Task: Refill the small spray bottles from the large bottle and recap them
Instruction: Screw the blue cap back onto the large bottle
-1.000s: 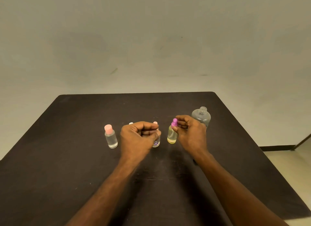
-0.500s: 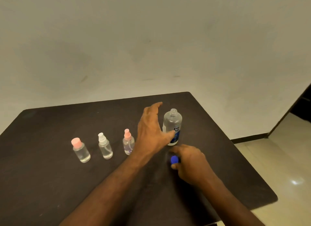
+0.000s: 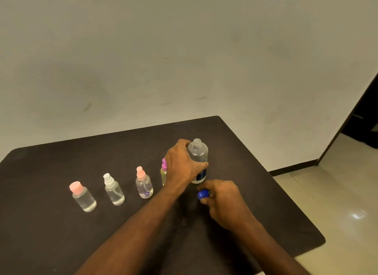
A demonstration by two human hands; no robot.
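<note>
The large clear bottle (image 3: pixel 198 154) with a blue label stands uncapped on the dark table (image 3: pixel 61 233), and my left hand (image 3: pixel 182 165) grips its body. Just in front of it my right hand (image 3: pixel 222 201) pinches the blue cap (image 3: pixel 203 194) low over the table. To the left stands a row of small capped bottles: a yellowish bottle with a purple sprayer (image 3: pixel 163 172), half hidden behind my left hand, a pink-sprayer bottle (image 3: pixel 144 185), a white-sprayer bottle (image 3: pixel 114 189) and a pink-capped bottle (image 3: pixel 82 197).
The table's right edge (image 3: pixel 286 195) and near right corner lie close to my right hand. Beyond them is a pale tiled floor (image 3: pixel 337 193). A plain wall rises behind the table, with a dark doorway (image 3: pixel 366 119) at the far right.
My left hand left the small bottles, reached to the large bottle and now grips it. My right hand let go of the purple sprayer and took up the blue cap. My view turned right.
</note>
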